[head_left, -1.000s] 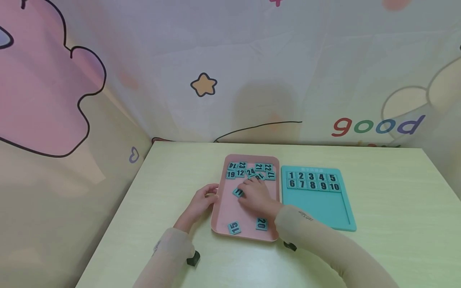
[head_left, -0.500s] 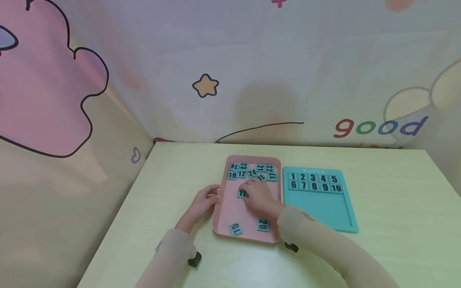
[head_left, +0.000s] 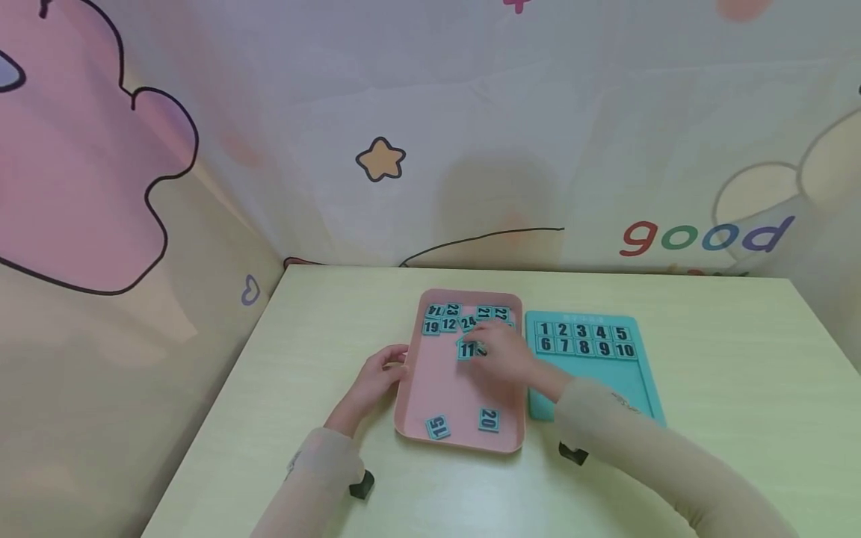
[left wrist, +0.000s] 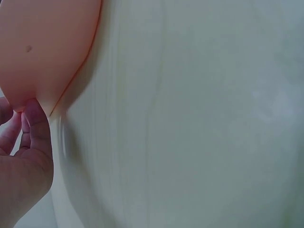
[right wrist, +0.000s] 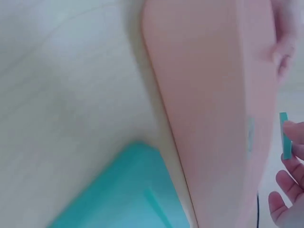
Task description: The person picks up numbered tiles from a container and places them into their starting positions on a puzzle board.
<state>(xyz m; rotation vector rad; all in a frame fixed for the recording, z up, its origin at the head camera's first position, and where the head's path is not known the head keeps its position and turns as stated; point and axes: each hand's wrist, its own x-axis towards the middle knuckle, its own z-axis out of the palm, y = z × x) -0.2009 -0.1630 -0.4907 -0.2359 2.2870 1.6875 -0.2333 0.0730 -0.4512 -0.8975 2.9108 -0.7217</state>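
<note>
Tile 11 (head_left: 468,349) is pinched at its right edge by the fingers of the right hand (head_left: 506,356) and is held over the upper middle of the pink tray (head_left: 430,388). In the right wrist view a thin teal edge of the tile (right wrist: 284,135) is seen against the fingertips (right wrist: 294,133). Loose numbered tiles (head_left: 449,324) are clustered at 12 o'clock on the tray; tiles 15 (head_left: 438,427) and 20 (head_left: 489,420) lie near its 6 o'clock rim.

At 3 o'clock of the tray, just beside it, a teal board (head_left: 592,373) is placed, with tiles 1 to 10 (head_left: 584,338) seated in two rows at its far end. Both rest on a pale yellow-green table (head_left: 726,359). A cloth backdrop (head_left: 471,134) printed with a star, a pink cloud and the word "good" is hung behind and at 9 o'clock.

The right forearm is extended from 5 o'clock, sleeve across the board's near corner. The left hand (head_left: 377,377) is set at 9 o'clock of the tray, fingers curled on its rim; the thumb (left wrist: 38,128) is pressed on the tray edge (left wrist: 52,57).
</note>
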